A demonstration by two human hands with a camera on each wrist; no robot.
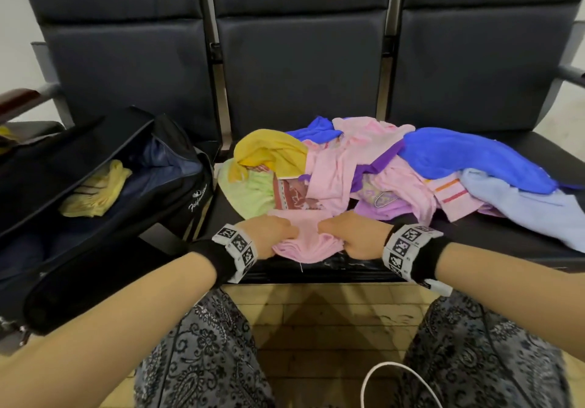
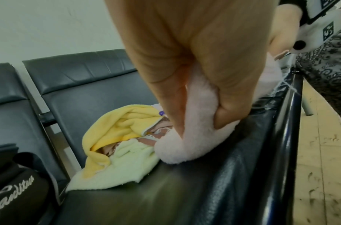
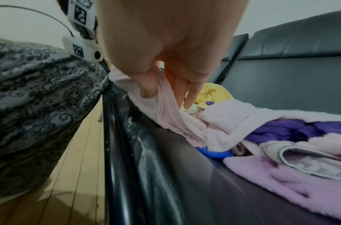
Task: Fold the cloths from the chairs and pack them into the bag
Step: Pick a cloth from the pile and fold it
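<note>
A small pink cloth (image 1: 305, 243) lies folded in layers at the front edge of the middle seat. My left hand (image 1: 269, 236) grips its left end; the left wrist view shows thumb and curled fingers (image 2: 225, 112) squeezing the pink cloth (image 2: 192, 146). My right hand (image 1: 351, 236) pinches its right end, thumb and forefinger closed on the pink cloth's (image 3: 165, 109) layers, other fingers (image 3: 192, 97) hanging loose. Behind it sits a pile of cloths (image 1: 380, 170) in yellow, green, pink, purple and blue. An open black bag (image 1: 95, 186) with a yellow cloth (image 1: 98, 191) inside stands on the left seat.
Three dark padded seats (image 1: 300, 69) stand in a row with metal dividers between them. The bag's flap (image 1: 88, 281) hangs over the left seat's front. My knees in patterned trousers (image 1: 202, 354) are close below. A white cable (image 1: 395, 379) loops over the tiled floor.
</note>
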